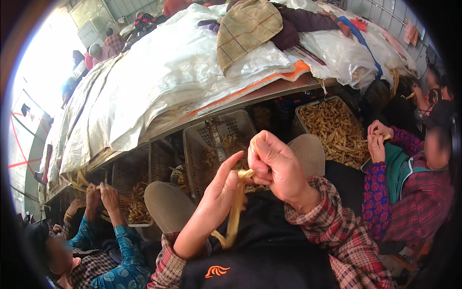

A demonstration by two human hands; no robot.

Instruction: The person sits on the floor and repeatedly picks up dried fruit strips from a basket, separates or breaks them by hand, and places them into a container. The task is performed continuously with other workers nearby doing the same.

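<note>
A long yellowish, flexible strip (235, 211), its material not certain, hangs from between my two hands, above the black apron over my lap. My left hand (220, 193) has the strip between thumb and fingers, with the forefinger extended upward. My right hand (276, 164) is closed around the short knotted or folded upper end of the strip, close to my left fingertips. Behind my hands, a grey perforated plastic crate (189, 151) holds many short, yellow-brown twisted pieces (213, 155). The strip's lower end bends to the left above the apron.
A table covered with white plastic sheeting (155, 72) spans the view ahead; a checked cloth (249, 30) lies on it. A full crate of twisted pieces (332, 126) stands at right. Co-workers sit close by, a blue sleeve (128, 249) at left and a patterned sleeve (375, 202) at right.
</note>
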